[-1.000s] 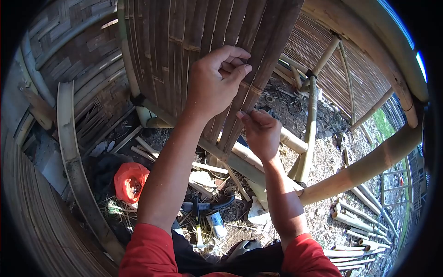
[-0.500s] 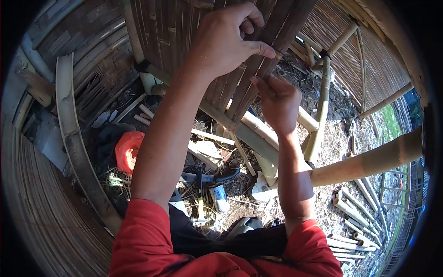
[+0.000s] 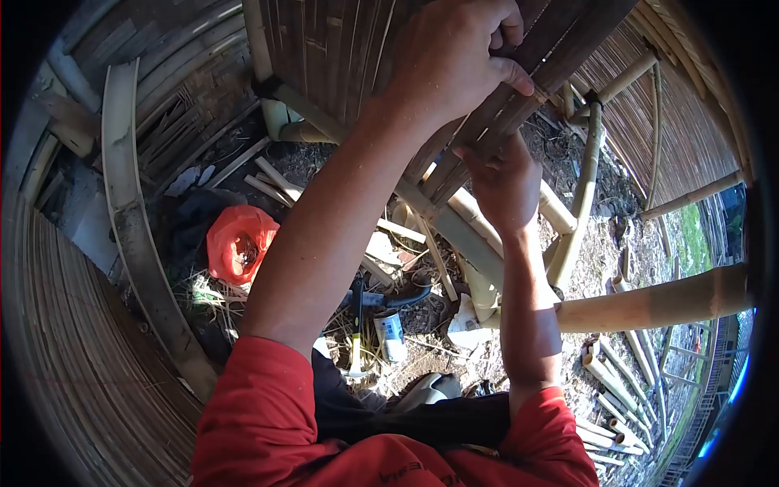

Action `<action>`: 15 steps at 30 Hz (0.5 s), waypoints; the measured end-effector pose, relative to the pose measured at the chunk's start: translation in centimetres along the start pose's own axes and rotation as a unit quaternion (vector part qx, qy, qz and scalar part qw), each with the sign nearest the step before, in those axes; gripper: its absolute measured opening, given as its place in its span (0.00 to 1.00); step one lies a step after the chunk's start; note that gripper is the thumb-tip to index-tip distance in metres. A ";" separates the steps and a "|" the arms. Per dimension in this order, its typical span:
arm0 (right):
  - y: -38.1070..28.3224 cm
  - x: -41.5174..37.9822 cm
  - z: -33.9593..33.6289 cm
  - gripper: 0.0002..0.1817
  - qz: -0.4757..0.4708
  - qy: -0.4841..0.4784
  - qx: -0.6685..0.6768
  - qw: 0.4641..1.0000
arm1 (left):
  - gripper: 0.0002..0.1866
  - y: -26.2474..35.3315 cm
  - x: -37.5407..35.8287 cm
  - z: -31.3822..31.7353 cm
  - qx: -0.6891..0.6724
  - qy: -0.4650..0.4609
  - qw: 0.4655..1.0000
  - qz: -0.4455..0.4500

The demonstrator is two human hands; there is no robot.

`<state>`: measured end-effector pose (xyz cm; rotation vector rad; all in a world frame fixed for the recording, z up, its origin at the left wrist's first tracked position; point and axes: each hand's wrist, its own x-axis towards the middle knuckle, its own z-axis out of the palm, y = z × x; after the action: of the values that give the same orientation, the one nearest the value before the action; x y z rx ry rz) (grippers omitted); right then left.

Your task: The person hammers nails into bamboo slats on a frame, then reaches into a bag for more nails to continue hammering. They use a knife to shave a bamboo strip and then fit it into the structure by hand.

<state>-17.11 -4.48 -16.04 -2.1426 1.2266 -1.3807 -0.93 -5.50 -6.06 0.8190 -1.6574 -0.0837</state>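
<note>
A dark panel of split bamboo slats point(image 3: 507, 114) leans at the top centre, above a round bamboo beam point(image 3: 466, 239). My left hand point(image 3: 458, 61) lies over the upper face of this panel. Its fingers are curled and its thumb presses near the slat edge; whatever it may pinch is too small to make out. Lower down, my right hand point(image 3: 510, 185) is closed at the panel's right edge, thumb in front and other fingers largely hidden behind the slats.
A hammer point(image 3: 356, 333), a can point(image 3: 391, 337) and a red plastic bag point(image 3: 241, 243) are on the ground below. Bamboo posts and a thick pole point(image 3: 649, 308) stand to the right, near several cut poles point(image 3: 617, 390). A curved bamboo half point(image 3: 134, 219) rises at left.
The view has shifted, so the panel and both hands appear farther right. My right hand has gone from a pinch in front of the slats to a hold around the edge.
</note>
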 end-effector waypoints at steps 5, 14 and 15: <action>1.3 -0.1 1.2 0.13 0.032 0.007 0.006 0.999 | 0.19 0.3 0.6 -1.1 -0.009 -0.028 0.999 -0.017; 2.2 0.0 1.2 0.11 -0.008 0.028 0.045 0.999 | 0.18 0.2 0.6 -0.3 0.007 -0.026 0.998 -0.049; 2.3 0.0 1.1 0.11 -0.016 0.026 0.031 0.999 | 0.18 -0.5 0.9 0.1 -0.023 -0.040 0.995 -0.086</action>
<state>-17.31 -6.04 -18.09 -2.1054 1.1574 -1.4754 -0.76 -6.43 -5.56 0.9333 -1.6503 -0.2765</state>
